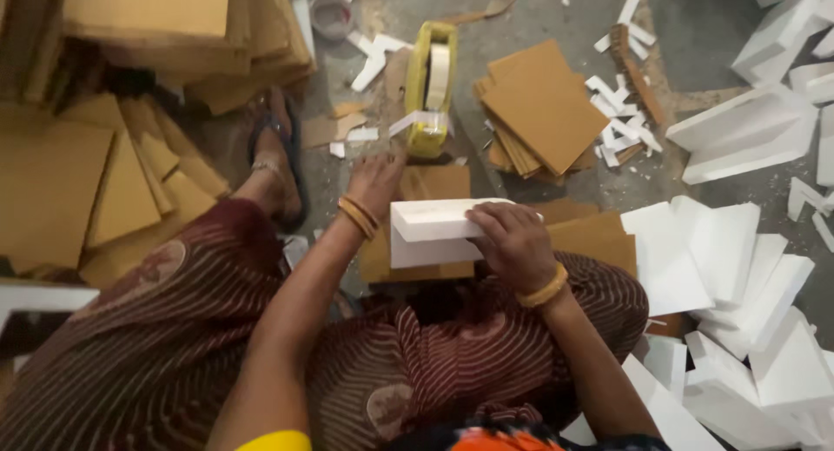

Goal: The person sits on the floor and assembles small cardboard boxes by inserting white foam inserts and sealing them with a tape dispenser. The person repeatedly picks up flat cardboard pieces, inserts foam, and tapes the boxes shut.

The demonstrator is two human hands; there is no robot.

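1. The right hand [514, 242] lies curled over the right end of a white foam block [434, 232], fingers wrapped on its top edge, holding it.
2. The left hand [375, 183] is spread flat, palm down, just beyond the block's left end, pressing on a brown cardboard sheet [434, 183] that lies under and behind the block. Whether its fingers also touch the block I cannot tell.
3. The foam block sits directly in front of the person, between the two hands, its long axis running left to right. The right hand is on it; the left is just beside its far left corner.
4. Just past the left hand stands a yellow tape dispenser [429, 84], its long axis pointing away from the person, with a loose end of tape hanging at its near end. It is nearer the left hand than the right.
5. To the right of the dispenser lies a stack of cardboard squares [543, 103], with small white foam offcuts [621, 121] scattered beside it.
6. White foam slabs [721, 260] are piled to the person's right, and large cardboard sheets [104, 155] are heaped to the left.
7. All of it rests on a grey concrete floor [695, 43], where the person sits with a sandalled foot [278, 164] stretched out to the left.
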